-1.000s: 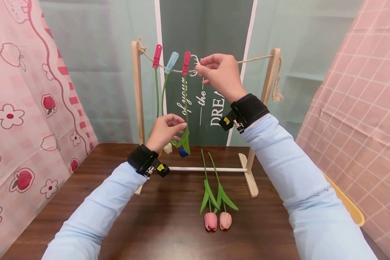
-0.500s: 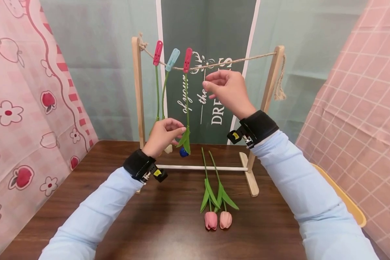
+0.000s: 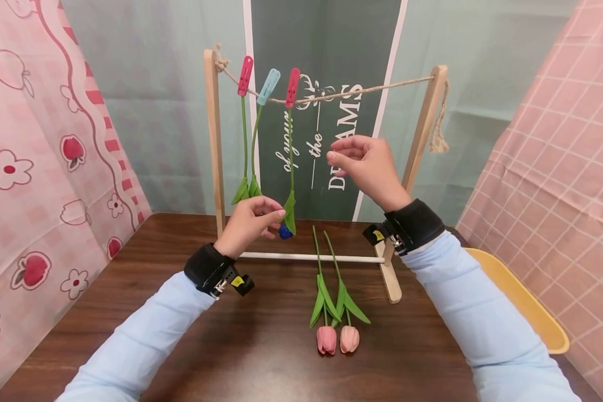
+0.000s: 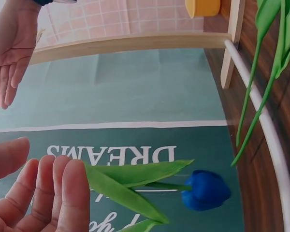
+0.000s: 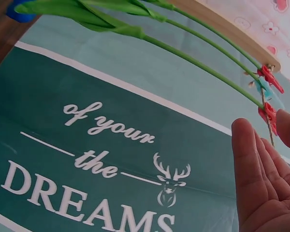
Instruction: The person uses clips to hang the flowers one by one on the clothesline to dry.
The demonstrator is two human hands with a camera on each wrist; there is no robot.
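Note:
Three artificial tulips hang head-down from a rope point(image 3: 377, 89), held by a red clothespin point(image 3: 245, 76), a light blue clothespin point(image 3: 268, 86) and another red clothespin point(image 3: 292, 88). The rightmost is a blue tulip point(image 4: 206, 190); the other two blooms are hidden behind my left hand point(image 3: 251, 224). That hand is beside the blue tulip's leaves, and the left wrist view shows its thumb and fingers apart with nothing between. My right hand point(image 3: 369, 167) is below the rope, fingers relaxed and holding nothing. On the table lie a pink tulip point(image 3: 326, 340) and a paler pink tulip point(image 3: 349, 339).
The rope runs between a left wooden post point(image 3: 214, 139) and a right wooden post point(image 3: 422, 134). A white bar point(image 3: 301, 257) joins them low down. At the right, a yellow tray point(image 3: 525, 301) sits partly behind my sleeve. Patterned curtains flank the wooden table point(image 3: 261, 357).
My right hand has come away from the rope beside the right red clothespin and moved down and right. My left hand has dropped slightly, away from the blue tulip's stem.

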